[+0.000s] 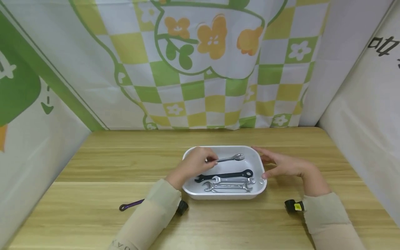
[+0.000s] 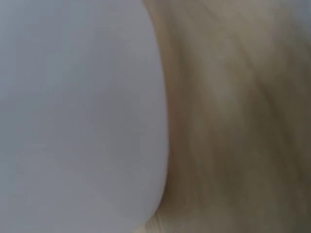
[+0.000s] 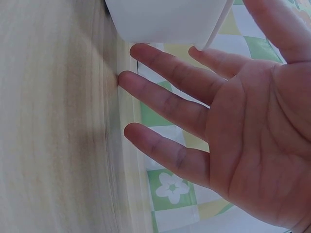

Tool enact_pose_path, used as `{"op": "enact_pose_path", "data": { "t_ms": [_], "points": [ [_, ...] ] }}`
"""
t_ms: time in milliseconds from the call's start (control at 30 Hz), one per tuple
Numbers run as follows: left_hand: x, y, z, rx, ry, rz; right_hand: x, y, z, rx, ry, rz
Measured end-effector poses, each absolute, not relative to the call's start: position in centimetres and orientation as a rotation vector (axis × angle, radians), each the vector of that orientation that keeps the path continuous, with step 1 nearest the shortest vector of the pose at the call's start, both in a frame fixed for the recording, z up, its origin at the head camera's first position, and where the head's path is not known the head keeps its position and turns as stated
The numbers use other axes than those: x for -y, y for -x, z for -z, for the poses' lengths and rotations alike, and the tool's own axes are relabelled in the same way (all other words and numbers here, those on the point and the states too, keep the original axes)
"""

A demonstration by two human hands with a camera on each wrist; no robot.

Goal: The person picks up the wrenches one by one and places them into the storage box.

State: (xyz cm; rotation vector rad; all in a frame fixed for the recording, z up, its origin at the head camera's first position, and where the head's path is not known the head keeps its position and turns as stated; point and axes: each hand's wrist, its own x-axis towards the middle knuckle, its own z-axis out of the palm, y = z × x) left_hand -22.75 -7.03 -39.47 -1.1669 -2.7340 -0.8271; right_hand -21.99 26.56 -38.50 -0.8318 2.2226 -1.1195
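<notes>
A white tray [image 1: 223, 196] sits on the wooden table, its smooth outer wall [image 2: 82, 116] filling much of the left wrist view. Reaching over its left end, my left hand [image 1: 198, 161] pinches the left end of a silver wrench [image 1: 230, 158] inside the tray. A black wrench [image 1: 225, 175] and several silver wrenches [image 1: 229, 186] lie along the tray's near side. My right hand [image 1: 285, 164] is at the tray's right end, thumb and forefinger at the rim. In the right wrist view its other fingers [image 3: 165, 104] spread out relaxed beside the tray.
A purple wrench [image 1: 131, 205] lies on the table [image 1: 93, 180] left of the tray, partly covered by my left forearm. A green-and-yellow checked cloth [image 1: 200, 90] hangs behind the table's far edge. White printed panels stand at both sides.
</notes>
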Motion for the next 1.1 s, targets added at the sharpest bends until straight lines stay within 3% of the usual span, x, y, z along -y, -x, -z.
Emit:
{"op": "enact_pose_path", "data": {
  "t_ms": [1100],
  "points": [
    [6.66,22.4,39.56,3.051,1.168,0.738,-26.57,21.79,38.48,-2.221,0.815,1.13]
  ]
}}
